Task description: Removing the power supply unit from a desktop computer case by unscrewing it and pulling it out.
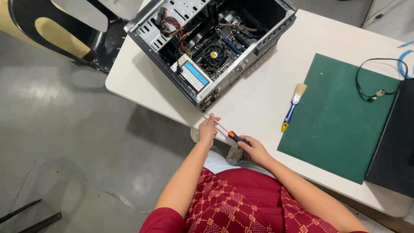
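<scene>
An open desktop computer case (202,43) lies on its side on a white table (258,99), its fan, cables and power supply showing. My right hand (254,149) grips the orange-and-black handle of a screwdriver (235,137). The metal shaft runs up-left, and its tip meets the case's rear corner near the table's front edge. My left hand (208,129) pinches the shaft close to the tip, steadying it.
A blue-handled paintbrush (293,105) lies right of the case, beside a green mat (340,116). A black cable (377,80) loops over the mat's far corner, and a dark panel (394,142) sits at the right edge. A black chair (64,30) stands at the far left.
</scene>
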